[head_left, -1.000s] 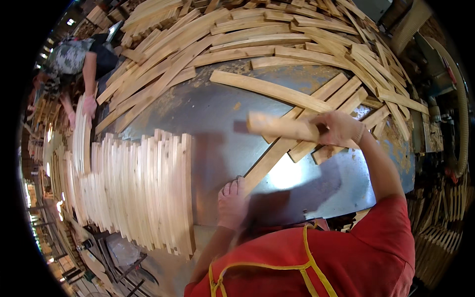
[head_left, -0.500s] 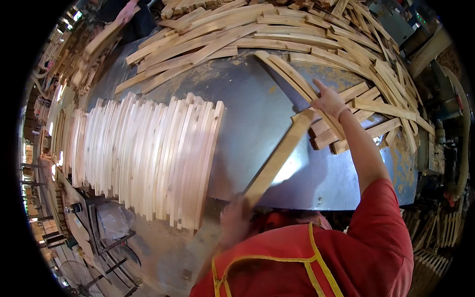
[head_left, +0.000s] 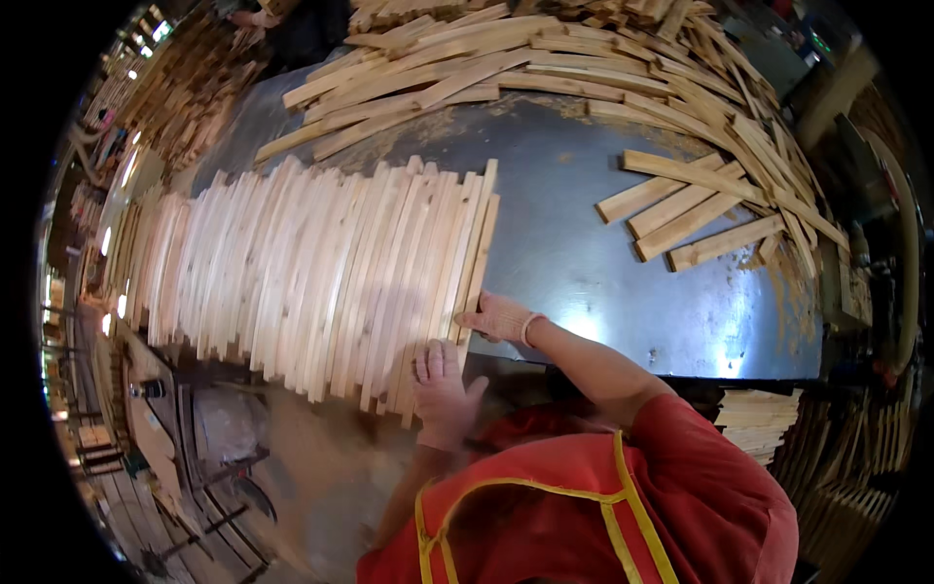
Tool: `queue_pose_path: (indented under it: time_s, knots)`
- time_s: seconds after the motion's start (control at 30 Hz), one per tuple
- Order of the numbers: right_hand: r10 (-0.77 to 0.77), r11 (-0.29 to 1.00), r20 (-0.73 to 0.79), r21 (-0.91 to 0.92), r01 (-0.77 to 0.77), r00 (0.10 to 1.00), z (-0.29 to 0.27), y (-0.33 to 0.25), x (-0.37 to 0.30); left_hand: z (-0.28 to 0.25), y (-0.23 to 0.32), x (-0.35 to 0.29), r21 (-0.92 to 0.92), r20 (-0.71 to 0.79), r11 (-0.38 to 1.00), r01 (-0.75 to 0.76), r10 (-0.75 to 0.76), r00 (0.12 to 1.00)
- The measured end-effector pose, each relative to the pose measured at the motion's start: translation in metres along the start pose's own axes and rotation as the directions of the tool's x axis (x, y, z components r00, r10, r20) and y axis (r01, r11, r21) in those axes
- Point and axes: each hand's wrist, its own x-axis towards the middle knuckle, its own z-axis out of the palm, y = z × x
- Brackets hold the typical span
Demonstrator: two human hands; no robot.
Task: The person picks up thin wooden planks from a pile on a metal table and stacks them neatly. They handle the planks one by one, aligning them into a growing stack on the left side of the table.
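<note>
A long row of pale wooden slats (head_left: 321,273) stands on edge, side by side, on the left part of the metal table (head_left: 555,263). My right hand (head_left: 504,318), in a light glove, grips the slat (head_left: 484,248) at the row's right end, its thumb on the wood. My left hand (head_left: 445,397), also gloved, rests against the near ends of the rightmost slats. Its fingers lie stretched out and its thumb is spread. The lower part of the end slat is partly hidden by my hands.
Curved wooden strips (head_left: 584,73) lie heaped along the table's far and right sides. Several shorter pieces (head_left: 681,209) cross each other nearer on the right. A person's hand (head_left: 255,18) shows at the far left. Below the row stands a metal frame (head_left: 199,457) holding clear plastic.
Both hands have moved to the slat row's right end; my right hand came left from the loose strips. The strips I held have left the table's middle, and the row reaches further right.
</note>
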Motion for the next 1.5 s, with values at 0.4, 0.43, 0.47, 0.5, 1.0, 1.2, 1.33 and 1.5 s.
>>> queue_pose_path:
  time_s: [0.4,0.43,0.47,0.5,1.0,1.2,1.33,1.5]
  knots:
    - [-0.102,0.565,-0.798,-0.538,-0.626,0.594,-0.293,0.25,-0.174,0.006,0.004,0.028,0.199,0.072,0.979,-0.048,0.034,0.997]
    - [-0.108,0.462,-0.828,-0.532,-0.71,0.55,-0.304,0.28,-0.181,0.01,0.006,0.031,0.211,0.079,0.975,-0.063,0.047,0.996]
    - [-0.124,0.355,-0.848,-0.522,-0.775,0.515,-0.309,0.288,-0.181,0.013,0.008,0.031,0.229,0.086,0.971,-0.067,0.048,0.995]
    - [-0.042,0.349,-0.795,-0.579,-0.737,0.605,-0.316,0.293,-0.178,0.017,0.012,0.035,0.246,0.092,0.967,-0.071,0.05,0.995]
    - [-0.198,0.457,-0.711,-0.676,-0.578,0.675,-0.442,0.266,-0.164,0.074,0.197,0.127,-0.086,0.308,0.948,-0.305,0.317,0.897]
    - [-0.054,0.656,-0.34,-0.721,-0.223,0.939,-0.378,0.166,-0.165,0.046,0.126,0.046,-0.423,0.294,0.905,0.039,0.096,0.951]
    - [-0.1,0.992,-0.507,-0.121,0.044,0.856,-0.298,0.194,-0.159,0.011,0.099,-0.009,-0.592,0.558,0.545,0.594,-0.254,0.79]
    - [0.148,0.989,-0.401,0.089,-0.122,0.904,-0.172,0.18,-0.083,0.016,0.08,-0.037,-0.637,0.659,0.106,0.764,-0.44,0.61]
